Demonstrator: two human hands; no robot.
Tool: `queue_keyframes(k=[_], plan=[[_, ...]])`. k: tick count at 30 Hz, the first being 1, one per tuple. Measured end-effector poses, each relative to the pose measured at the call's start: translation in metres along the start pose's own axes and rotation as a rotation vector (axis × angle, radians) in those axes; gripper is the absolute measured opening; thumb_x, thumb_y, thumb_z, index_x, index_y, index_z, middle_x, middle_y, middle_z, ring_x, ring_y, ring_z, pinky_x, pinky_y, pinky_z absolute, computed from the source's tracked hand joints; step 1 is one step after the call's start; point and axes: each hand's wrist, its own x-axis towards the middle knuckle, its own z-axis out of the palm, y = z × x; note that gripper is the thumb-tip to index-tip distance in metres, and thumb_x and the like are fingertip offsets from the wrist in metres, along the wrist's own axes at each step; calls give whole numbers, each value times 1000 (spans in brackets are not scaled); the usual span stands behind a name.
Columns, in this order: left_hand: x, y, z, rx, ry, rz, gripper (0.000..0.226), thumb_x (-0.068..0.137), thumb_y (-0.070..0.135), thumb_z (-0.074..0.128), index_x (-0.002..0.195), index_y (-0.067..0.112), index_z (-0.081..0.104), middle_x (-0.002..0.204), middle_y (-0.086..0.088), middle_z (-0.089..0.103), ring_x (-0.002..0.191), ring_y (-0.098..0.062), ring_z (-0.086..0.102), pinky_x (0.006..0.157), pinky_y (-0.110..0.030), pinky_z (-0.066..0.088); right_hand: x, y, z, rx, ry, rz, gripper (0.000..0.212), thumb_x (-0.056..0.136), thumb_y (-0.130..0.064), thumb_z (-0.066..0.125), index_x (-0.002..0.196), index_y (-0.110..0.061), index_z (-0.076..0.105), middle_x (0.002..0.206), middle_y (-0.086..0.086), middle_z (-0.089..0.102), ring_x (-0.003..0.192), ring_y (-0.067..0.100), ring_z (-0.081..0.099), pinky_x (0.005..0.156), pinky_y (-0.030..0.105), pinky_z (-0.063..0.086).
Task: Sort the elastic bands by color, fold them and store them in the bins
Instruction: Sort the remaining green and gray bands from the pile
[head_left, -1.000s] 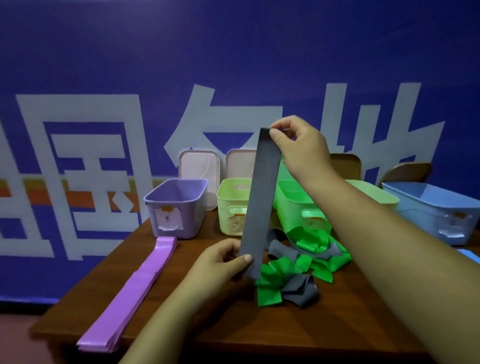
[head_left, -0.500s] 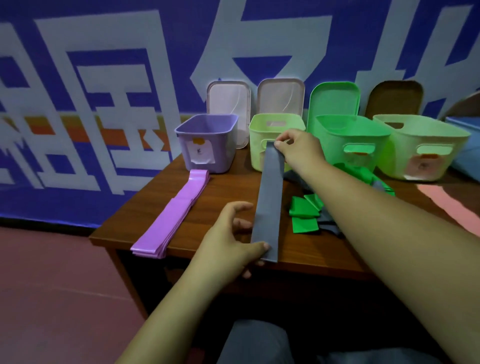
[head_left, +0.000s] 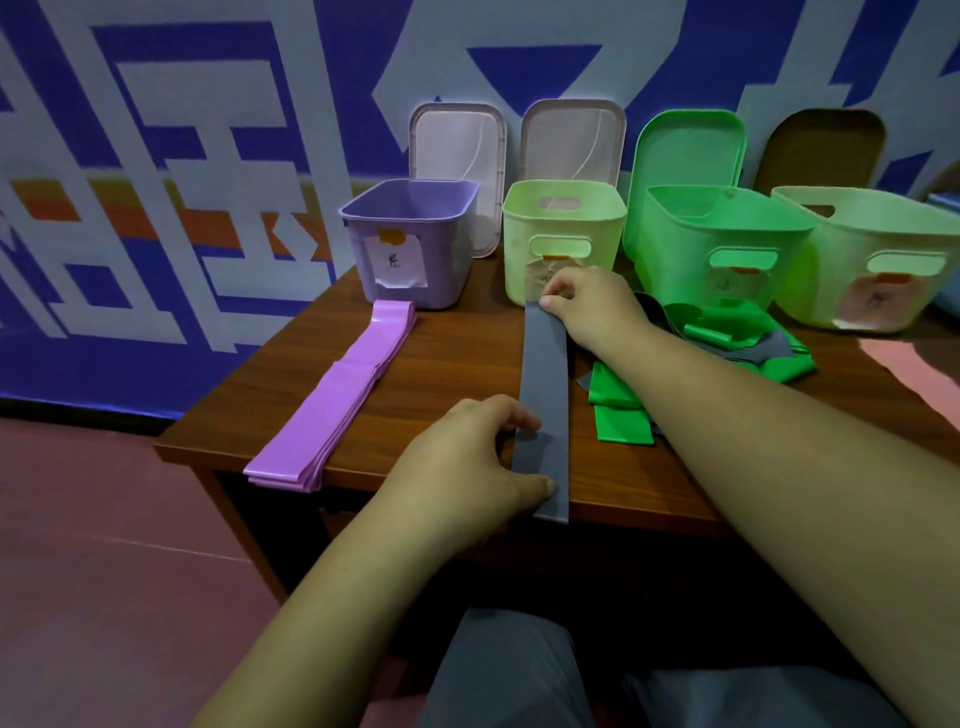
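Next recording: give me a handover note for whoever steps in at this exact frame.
Left hand pinches the near end of the grey band, right hand the far end; it stretches along the table.
Purple bands, sorted, lie stacked before the purple bin, unfolded.
Mixed heap of green and grey bands sits beside the green bin.
Left: sort the heap, fold and bin everything.

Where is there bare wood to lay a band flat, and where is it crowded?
Bare wood: the strip between the purple bands and the gray band, running from the purple bin to the near edge of the table; a narrower wedge left of the purple bands. Crowded: right of the gray band, around the green and gray pile.
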Motion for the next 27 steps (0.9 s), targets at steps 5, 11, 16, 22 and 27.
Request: queue_keyframes(k=[5, 11, 16, 22, 27], plan=[[7, 2, -6, 79, -32, 24, 55, 82, 54, 83, 131, 42, 62, 122, 16, 55, 109, -4, 59, 92, -26, 52, 2, -2, -1, -19, -10, -16, 15, 101, -39, 68, 108, -28, 74, 119, 6, 63, 106, 27, 61, 88, 37, 50], [45, 21, -17, 132, 21, 40, 29, 94, 51, 71, 110, 28, 73, 99, 8, 73, 89, -10, 68, 81, -29, 56, 10, 6, -43, 16, 6, 46, 18, 103, -23, 61, 110, -25, 78, 107, -5, 70, 101, 19, 63, 81, 29, 43], [109, 50, -22, 175, 14, 146, 21, 99, 38, 67, 92, 20, 76, 80, -4, 76, 65, -13, 73, 58, -25, 55, 4, 45, -77, -88, 35, 65, 21, 97, -22, 66, 113, -22, 80, 117, 1, 74, 105, 23, 65, 88, 30, 47], [209, 55, 2, 399, 89, 250, 27, 91, 20, 68, 117, 15, 72, 114, -8, 73, 107, -29, 66, 91, -36, 55, -7, 85, -79, -122, -37, 45, 24, 98, -38, 72, 118, -26, 79, 112, 3, 69, 101, 23, 62, 83, 29, 40], [239, 34, 26, 421, 161, 378, 20, 87, 22, 75, 107, 19, 78, 110, -6, 70, 105, -28, 63, 91, -44, 54, -16, 102, -66, 28, 1, 48, 8, 99, -31, 70, 103, -33, 78, 103, -8, 68, 100, 14, 62, 82, 28, 41]])
